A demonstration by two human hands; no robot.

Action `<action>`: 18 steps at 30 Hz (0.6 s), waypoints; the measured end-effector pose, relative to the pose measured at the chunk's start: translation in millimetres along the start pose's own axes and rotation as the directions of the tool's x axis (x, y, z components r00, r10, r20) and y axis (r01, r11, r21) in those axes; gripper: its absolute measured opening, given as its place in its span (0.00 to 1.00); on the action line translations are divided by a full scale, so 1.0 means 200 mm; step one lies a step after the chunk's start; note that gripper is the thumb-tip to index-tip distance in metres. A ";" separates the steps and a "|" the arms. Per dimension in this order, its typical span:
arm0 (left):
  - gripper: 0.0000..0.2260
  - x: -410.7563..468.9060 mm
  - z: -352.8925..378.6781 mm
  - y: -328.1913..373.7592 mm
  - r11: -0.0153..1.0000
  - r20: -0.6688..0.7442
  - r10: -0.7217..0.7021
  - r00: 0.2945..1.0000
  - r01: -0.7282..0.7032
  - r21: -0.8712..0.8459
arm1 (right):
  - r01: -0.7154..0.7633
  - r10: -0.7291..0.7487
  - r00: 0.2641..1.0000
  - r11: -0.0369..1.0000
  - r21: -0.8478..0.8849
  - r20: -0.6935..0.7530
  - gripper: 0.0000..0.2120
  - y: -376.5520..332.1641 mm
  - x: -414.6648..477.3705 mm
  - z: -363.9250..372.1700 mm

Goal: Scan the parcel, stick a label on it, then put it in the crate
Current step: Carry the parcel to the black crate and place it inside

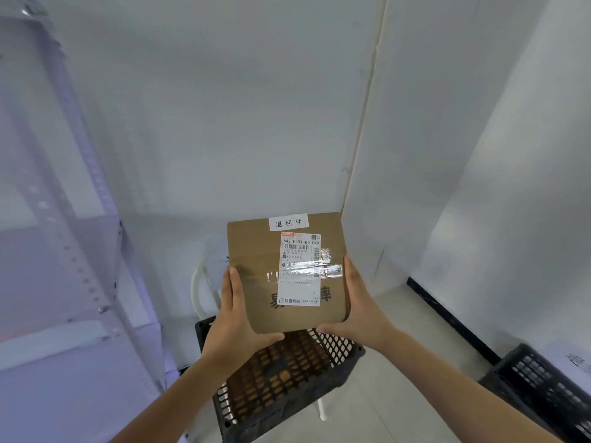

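Note:
A brown cardboard parcel (256, 251) is held flat in the air in front of me, just above a black mesh crate (339, 356). It carries a white shipping label with a barcode (300, 270), clear tape across it, and a small white sticker with printed characters (288, 222) at its far edge. My left hand (235, 318) grips the parcel's left and near edge, thumb on top. My right hand (358, 311) grips its right side and near corner. The crate stands on a white chair or stool, and brown boxes show through its mesh.
A metal shelving rack (80, 251) stands close on the left. White walls meet in a corner behind the parcel. A second black mesh crate (540, 385) sits on the floor at the lower right, by a dark skirting strip (447, 318). The floor is pale tile.

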State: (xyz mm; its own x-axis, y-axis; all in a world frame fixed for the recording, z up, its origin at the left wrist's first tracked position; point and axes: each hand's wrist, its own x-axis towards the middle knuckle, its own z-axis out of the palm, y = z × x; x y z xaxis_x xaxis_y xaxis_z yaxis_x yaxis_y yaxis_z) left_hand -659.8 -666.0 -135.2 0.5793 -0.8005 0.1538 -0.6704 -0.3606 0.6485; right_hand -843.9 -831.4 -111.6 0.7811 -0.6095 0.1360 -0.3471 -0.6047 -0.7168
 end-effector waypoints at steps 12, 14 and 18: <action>0.67 0.15 0.44 0.09 0.959 -0.085 -0.284 0.955 0.285 0.000 | 0.118 -0.108 0.955 0.993 -0.019 0.276 0.68 0.50 0.40 -0.11; 0.66 0.17 0.50 0.07 0.942 -0.071 -0.334 0.940 0.334 -0.016 | 0.120 -0.098 0.944 0.992 -0.050 0.315 0.69 0.57 0.46 -0.06; 0.67 0.18 0.65 -0.07 0.905 -0.017 -0.425 0.905 0.425 0.010 | 0.069 -0.033 0.918 0.995 -0.078 0.394 0.70 0.76 0.51 0.12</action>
State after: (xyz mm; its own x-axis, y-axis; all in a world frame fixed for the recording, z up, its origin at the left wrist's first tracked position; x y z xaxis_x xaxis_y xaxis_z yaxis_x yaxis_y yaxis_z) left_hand -689.9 -752.9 -236.0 0.8173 -0.5628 -0.1239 -0.3649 -0.6718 0.6446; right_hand -804.7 -973.0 -222.2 0.9334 -0.3377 -0.1212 -0.3317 -0.6835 -0.6502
